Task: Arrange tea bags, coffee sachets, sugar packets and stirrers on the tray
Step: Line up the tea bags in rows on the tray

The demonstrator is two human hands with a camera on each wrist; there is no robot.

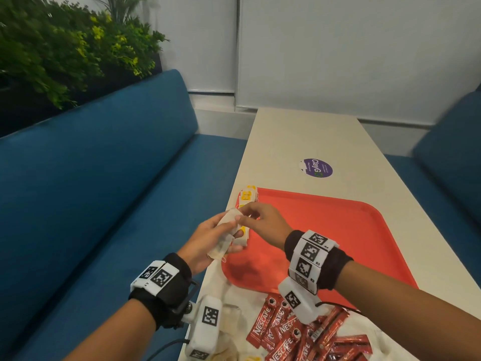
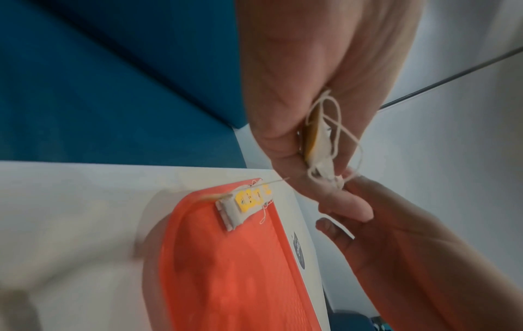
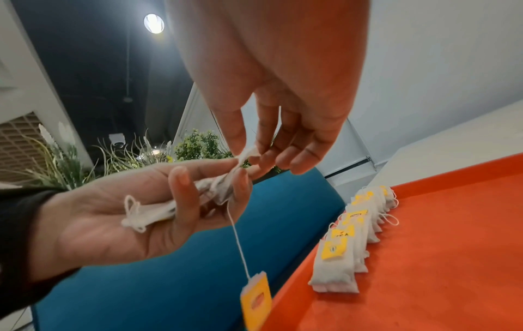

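White tea bags sit bunched in the left hand at frame centre; the right hand pinches one above the red tray.

In the head view the left hand and right hand cover most of the row of tea bags on the tray, so their count cannot be read there, and the coffee sachets run off the bottom edge. The left wrist view is blurred, leaving the tag print on the tea bags unreadable and the tabletop smeared. How many bags the left hand's fingers hold cannot be told.
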